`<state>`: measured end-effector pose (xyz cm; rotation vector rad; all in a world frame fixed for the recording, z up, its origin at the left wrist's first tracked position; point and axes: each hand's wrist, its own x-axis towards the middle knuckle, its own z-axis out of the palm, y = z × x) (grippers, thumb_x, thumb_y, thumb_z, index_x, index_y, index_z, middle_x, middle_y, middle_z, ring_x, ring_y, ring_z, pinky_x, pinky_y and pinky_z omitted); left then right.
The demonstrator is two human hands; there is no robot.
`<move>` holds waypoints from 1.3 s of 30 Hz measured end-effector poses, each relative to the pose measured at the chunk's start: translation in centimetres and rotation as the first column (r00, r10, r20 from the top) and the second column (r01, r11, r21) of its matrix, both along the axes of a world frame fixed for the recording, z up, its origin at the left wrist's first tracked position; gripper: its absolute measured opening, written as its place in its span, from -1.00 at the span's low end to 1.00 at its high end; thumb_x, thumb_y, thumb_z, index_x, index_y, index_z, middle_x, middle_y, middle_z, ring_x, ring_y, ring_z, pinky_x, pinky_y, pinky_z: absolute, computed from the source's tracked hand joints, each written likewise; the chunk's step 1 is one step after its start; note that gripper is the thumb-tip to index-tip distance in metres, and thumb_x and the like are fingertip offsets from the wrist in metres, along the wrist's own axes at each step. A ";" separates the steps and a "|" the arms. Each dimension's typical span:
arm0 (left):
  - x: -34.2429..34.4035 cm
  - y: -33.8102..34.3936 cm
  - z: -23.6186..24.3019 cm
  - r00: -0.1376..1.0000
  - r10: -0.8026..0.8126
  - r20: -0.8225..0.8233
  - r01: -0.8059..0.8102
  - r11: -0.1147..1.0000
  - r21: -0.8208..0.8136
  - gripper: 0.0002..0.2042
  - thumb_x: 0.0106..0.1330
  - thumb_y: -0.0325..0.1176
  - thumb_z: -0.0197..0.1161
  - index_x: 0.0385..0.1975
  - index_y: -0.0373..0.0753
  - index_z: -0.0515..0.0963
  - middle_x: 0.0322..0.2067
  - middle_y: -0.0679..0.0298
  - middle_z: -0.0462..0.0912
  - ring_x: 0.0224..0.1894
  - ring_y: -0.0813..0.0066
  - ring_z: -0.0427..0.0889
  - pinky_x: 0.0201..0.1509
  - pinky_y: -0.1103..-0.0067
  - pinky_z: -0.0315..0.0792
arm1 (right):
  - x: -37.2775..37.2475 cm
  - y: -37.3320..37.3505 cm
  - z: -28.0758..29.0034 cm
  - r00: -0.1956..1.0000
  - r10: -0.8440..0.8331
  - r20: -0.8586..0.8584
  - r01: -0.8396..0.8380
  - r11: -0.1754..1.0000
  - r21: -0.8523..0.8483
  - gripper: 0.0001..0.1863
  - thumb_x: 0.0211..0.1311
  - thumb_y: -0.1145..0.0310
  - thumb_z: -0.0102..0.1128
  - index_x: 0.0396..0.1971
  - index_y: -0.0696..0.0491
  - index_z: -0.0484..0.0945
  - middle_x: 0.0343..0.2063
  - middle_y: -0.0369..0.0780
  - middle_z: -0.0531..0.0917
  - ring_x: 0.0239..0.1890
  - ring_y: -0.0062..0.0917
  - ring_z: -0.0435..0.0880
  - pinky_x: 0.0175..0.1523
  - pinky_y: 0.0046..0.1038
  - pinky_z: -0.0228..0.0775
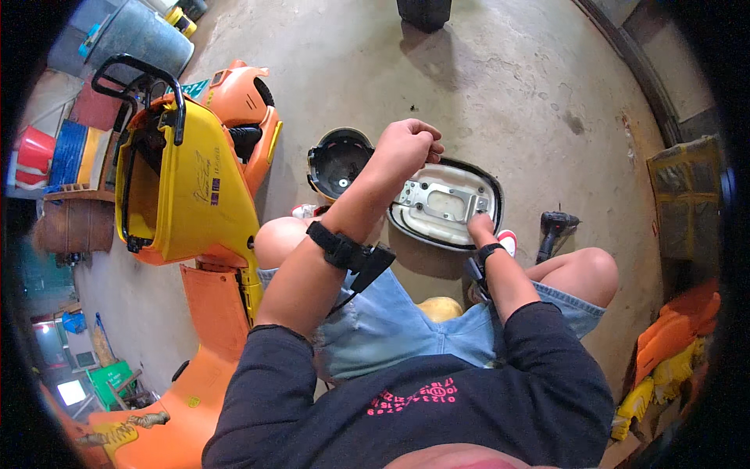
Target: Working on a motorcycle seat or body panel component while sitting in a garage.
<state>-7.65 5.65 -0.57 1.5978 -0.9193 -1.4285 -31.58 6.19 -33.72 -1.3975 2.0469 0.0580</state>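
A rounded white shell with a dark rim [486,187] lies on the floor in front of me, hollow side up. Screwed or set along its middle is a silver metal bracket [434,201] with cut-outs. My left hand [410,146] is raised over the shell's far left edge, fingers curled together; what they pinch, if anything, is too small to name. At the bracket's right end, my right hand [481,227] is closed low against the metal, its fingertips partly hidden. To the left of the shell sits a black bowl-shaped part [341,162], partly behind my left forearm.
A black cordless drill [553,231] rests on the floor by my right knee. On my left stands an orange and yellow scooter [195,172] with a black rail. A yellow round seat [441,309] shows between my legs. Taped cartons [687,203] line the right side; a dark bin [424,14] stands ahead.
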 end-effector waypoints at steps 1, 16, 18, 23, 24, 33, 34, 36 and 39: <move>0.1 0.1 0.2 1.000 0.001 -0.012 -0.001 1.000 -0.010 -0.73 0.15 -0.49 -0.09 -0.20 -0.38 0.50 -0.38 0.18 0.62 -0.40 0.51 0.58 -0.33 0.62 0.41 | 0.1 -0.1 0.2 1.000 0.011 -0.023 -0.011 1.000 0.025 -0.63 0.19 0.31 -0.15 -0.25 0.24 0.58 -0.17 0.07 0.56 -0.05 -0.12 0.54 0.02 -0.23 0.38; 1.0 0.0 0.6 0.998 0.031 -0.048 -0.032 0.999 -0.032 -0.76 0.17 -0.48 -0.07 -0.24 -0.35 0.50 -0.40 0.21 0.62 -0.39 0.51 0.59 -0.32 0.61 0.40 | -2.2 1.0 -0.5 0.824 0.494 -0.277 -0.531 0.844 -0.074 -0.75 0.21 0.39 -0.16 -0.31 0.13 0.53 -0.40 -0.03 0.64 -0.31 -0.19 0.66 -0.25 -0.21 0.50; 1.4 0.0 0.5 0.998 0.053 -0.021 -0.053 0.998 -0.022 -0.75 0.17 -0.48 -0.09 -0.23 -0.37 0.49 -0.41 0.18 0.61 -0.41 0.50 0.58 -0.37 0.62 0.41 | -1.3 1.5 -0.3 0.915 0.333 -0.229 -0.352 0.935 -0.046 -0.68 0.24 0.36 -0.22 -0.30 0.14 0.57 -0.33 0.00 0.64 -0.24 -0.15 0.64 -0.19 -0.16 0.49; 3.8 0.0 -1.5 0.997 0.071 0.029 -0.070 0.996 -0.047 -0.74 0.18 -0.46 -0.10 -0.22 -0.39 0.49 -0.41 0.17 0.61 -0.42 0.51 0.58 -0.43 0.61 0.39 | -0.2 1.5 0.2 0.975 0.136 -0.178 -0.146 0.988 -0.044 -0.68 0.21 0.37 -0.19 -0.30 0.12 0.60 -0.27 -0.01 0.63 -0.18 -0.17 0.62 -0.12 -0.17 0.47; 4.6 0.0 -2.4 0.993 0.108 0.040 -0.106 0.994 -0.039 -0.74 0.18 -0.46 -0.11 -0.22 -0.38 0.49 -0.40 0.18 0.61 -0.41 0.51 0.58 -0.44 0.61 0.39 | -0.3 1.2 0.3 0.988 0.090 -0.130 -0.091 0.996 -0.006 -0.70 0.20 0.38 -0.16 -0.28 0.12 0.60 -0.24 -0.02 0.62 -0.15 -0.18 0.62 -0.10 -0.19 0.46; 12.6 5.4 -15.3 0.887 0.130 0.444 -0.319 0.866 0.384 -0.84 0.06 -0.28 0.05 -0.64 -0.18 0.50 -0.72 0.28 0.43 -0.74 0.40 0.35 -0.70 0.50 0.19 | 2.0 -8.2 15.2 0.710 0.704 0.015 -0.699 0.708 -0.096 -0.67 0.09 0.29 -0.07 -0.40 0.21 0.60 -0.33 0.05 0.61 -0.25 -0.14 0.61 -0.14 -0.23 0.43; 14.0 6.6 -16.7 0.966 0.235 0.103 -0.257 0.865 0.430 -0.84 0.09 -0.20 0.06 -0.65 -0.08 0.42 -0.71 0.36 0.39 -0.73 0.43 0.31 -0.68 0.55 0.16 | 2.5 -9.6 18.7 0.712 0.695 0.104 -0.691 0.719 -0.075 -0.63 0.14 0.21 -0.07 -0.42 0.24 0.58 -0.37 0.09 0.59 -0.29 -0.09 0.60 -0.18 -0.18 0.41; 14.9 8.8 -20.2 0.934 0.357 0.007 -0.311 0.804 0.507 -0.65 0.14 -0.13 0.05 -0.10 -0.10 0.45 -0.23 0.18 0.53 -0.48 0.26 0.49 -0.48 0.51 0.34 | 2.4 -10.1 25.1 0.647 0.751 0.132 -0.702 0.654 -0.282 -0.54 0.23 0.13 -0.13 -0.43 0.27 0.55 -0.39 0.12 0.58 -0.32 0.00 0.56 -0.18 -0.15 0.39; 14.2 9.6 -25.7 0.805 0.568 -0.167 -0.396 0.727 0.561 -0.51 0.23 -0.08 0.06 0.11 -0.19 0.29 0.07 0.10 0.36 0.08 -0.05 0.34 -0.01 0.07 0.36 | 0.0 -7.6 31.6 0.575 0.748 0.332 -0.620 0.663 -0.419 -0.51 0.23 0.09 -0.14 -0.46 0.27 0.55 -0.40 0.13 0.56 -0.28 0.01 0.54 -0.09 -0.13 0.36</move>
